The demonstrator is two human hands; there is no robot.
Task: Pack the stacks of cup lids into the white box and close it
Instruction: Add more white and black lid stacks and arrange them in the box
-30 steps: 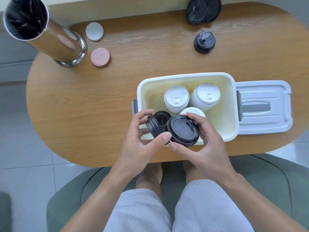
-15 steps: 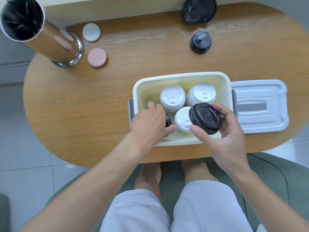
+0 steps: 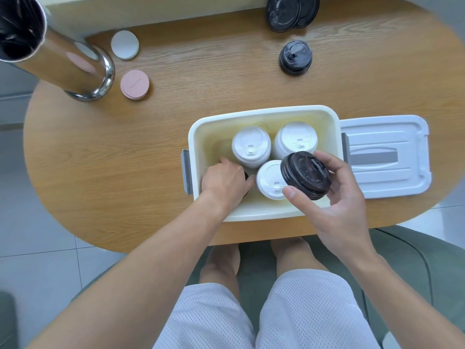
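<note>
The open white box (image 3: pixel 261 114) sits on the wooden table near its front edge. Inside stand three stacks of white lids: one at the back left (image 3: pixel 251 144), one at the back right (image 3: pixel 295 138), one in front (image 3: pixel 270 178). My left hand (image 3: pixel 225 180) reaches down into the box's left front corner, closed over a black lid stack (image 3: pixel 246 176) that it mostly hides. My right hand (image 3: pixel 334 192) holds another black lid stack (image 3: pixel 305 175) tilted above the box's right side. The box's white lid (image 3: pixel 385 157) lies flat to the right.
A smaller black lid stack (image 3: pixel 295 57) and two flat black lids (image 3: pixel 289 11) lie at the table's far right. A tall steel cylinder (image 3: pixel 55 51) stands far left, with a white coaster (image 3: pixel 125 44) and a pink coaster (image 3: pixel 134 84) beside it.
Both hands started together at the box's front edge, each with a black stack. The left hand has gone down into the box's left corner; the right hand moved its stack right, over the box.
</note>
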